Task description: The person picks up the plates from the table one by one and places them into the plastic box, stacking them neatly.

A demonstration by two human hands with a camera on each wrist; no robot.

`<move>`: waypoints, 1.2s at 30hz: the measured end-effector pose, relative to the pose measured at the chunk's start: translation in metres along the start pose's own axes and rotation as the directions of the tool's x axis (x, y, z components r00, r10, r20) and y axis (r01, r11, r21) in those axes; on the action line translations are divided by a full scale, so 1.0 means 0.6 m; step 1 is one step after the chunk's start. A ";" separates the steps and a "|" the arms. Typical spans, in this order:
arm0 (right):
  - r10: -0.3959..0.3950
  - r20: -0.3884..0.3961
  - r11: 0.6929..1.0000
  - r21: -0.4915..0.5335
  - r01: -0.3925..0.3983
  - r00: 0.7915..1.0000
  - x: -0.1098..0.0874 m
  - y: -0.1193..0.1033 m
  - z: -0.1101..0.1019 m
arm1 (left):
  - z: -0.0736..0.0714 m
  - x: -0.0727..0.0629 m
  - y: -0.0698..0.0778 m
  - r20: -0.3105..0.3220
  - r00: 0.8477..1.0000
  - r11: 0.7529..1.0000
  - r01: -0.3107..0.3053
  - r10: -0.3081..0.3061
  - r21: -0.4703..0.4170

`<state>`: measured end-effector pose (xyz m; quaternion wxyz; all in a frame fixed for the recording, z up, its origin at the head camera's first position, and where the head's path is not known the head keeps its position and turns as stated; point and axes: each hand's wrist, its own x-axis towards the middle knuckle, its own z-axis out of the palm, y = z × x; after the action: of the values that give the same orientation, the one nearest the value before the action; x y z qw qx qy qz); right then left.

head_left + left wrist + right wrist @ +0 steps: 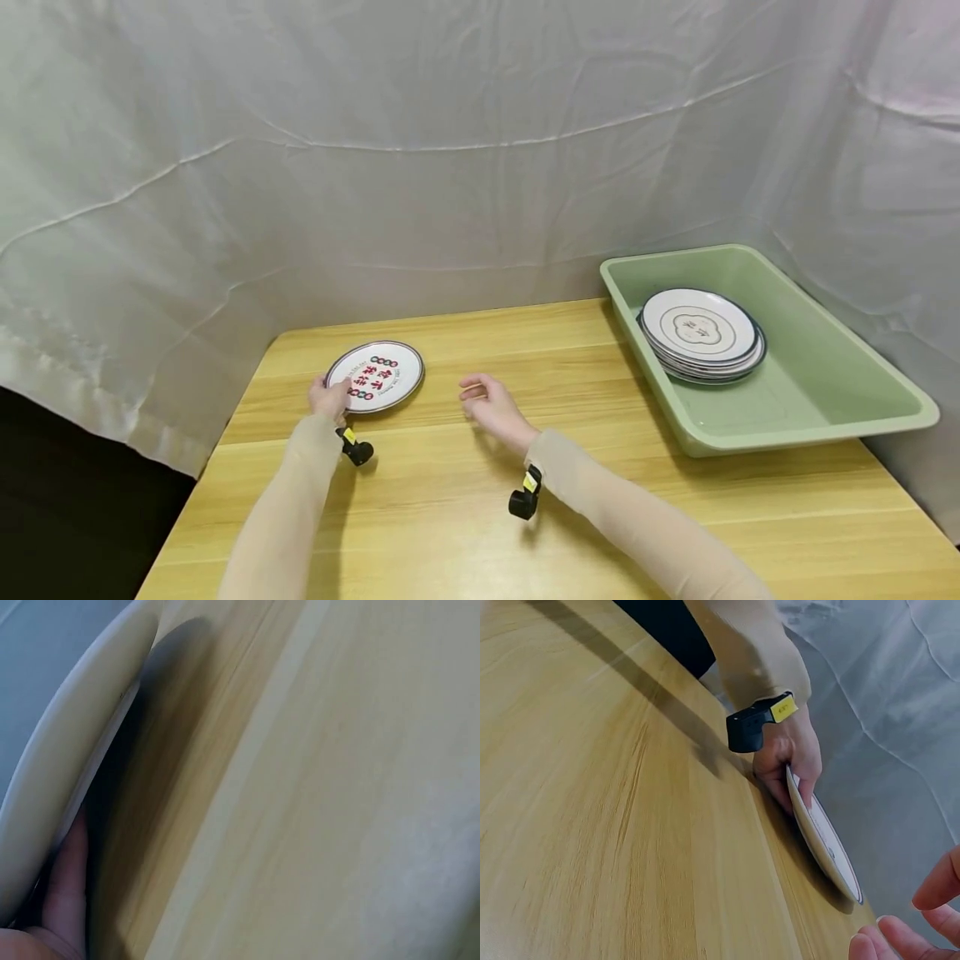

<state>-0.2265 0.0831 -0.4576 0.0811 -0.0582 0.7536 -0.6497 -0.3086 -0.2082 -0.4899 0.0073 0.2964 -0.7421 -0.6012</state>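
A white plate [397, 371] with a dark rim, red characters and coloured circles lies face up at the table's left. My left hand [328, 398] pinches its near left edge, thumb on top and fingers underneath. In the left wrist view, the plate's pale underside [67, 742] stands over a dark shadow, a finger under the rim. Whether its far edge touches the wood, I cannot tell. To the right of the plate, my right hand [495, 408] hovers over the table, fingers loosely bent around nothing. Its fingertips [904, 937] show at the right wrist view's lower corner.
At the right of the wooden table [450, 500] sits a green tub [795, 433]. A stack of several plates [701, 325] with blue rims lies inside it, towards its left wall. Grey curtains [435, 200] hang behind and at both sides.
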 end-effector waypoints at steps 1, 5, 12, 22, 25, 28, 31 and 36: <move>0.007 -0.004 1.000 0.015 -0.007 1.000 0.000 0.000 -0.001 | 0.001 0.000 0.000 0.011 1.000 1.000 -0.001 0.001 0.002; 0.028 -0.010 0.999 0.040 -0.028 1.000 -0.002 -0.001 -0.006 | 0.005 -0.002 0.004 0.049 0.999 1.000 0.008 -0.009 0.019; 0.078 -0.037 0.995 0.069 -0.075 0.996 0.006 0.012 -0.019 | 0.022 -0.017 0.010 0.109 0.994 1.000 0.010 -0.011 0.012; 0.149 -0.078 0.982 0.132 -0.138 0.986 0.010 0.023 -0.047 | 0.058 -0.053 0.027 0.186 0.982 1.000 -0.021 0.020 0.003; 0.162 -0.098 0.979 0.140 -0.148 0.982 0.010 0.026 -0.057 | 0.069 -0.059 0.031 0.212 0.977 0.999 -0.034 0.032 0.008; 0.172 -0.114 0.978 0.139 -0.156 0.978 0.009 0.029 -0.068 | 0.081 -0.067 0.035 0.245 0.968 0.999 -0.046 0.048 -0.011; 0.184 -0.130 0.976 0.141 -0.165 0.974 0.008 0.031 -0.079 | 0.094 -0.076 0.041 0.277 0.958 0.997 -0.063 0.073 -0.046; 0.203 -0.152 0.973 0.142 -0.182 0.967 0.009 0.034 -0.104 | 0.114 -0.092 0.054 0.316 0.944 0.995 -0.078 0.096 -0.070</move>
<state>-0.2436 0.1457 -0.4688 0.0844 0.0747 0.7169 -0.6880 -0.3022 -0.1198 -0.4610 -0.0778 0.1623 -0.7287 -0.6608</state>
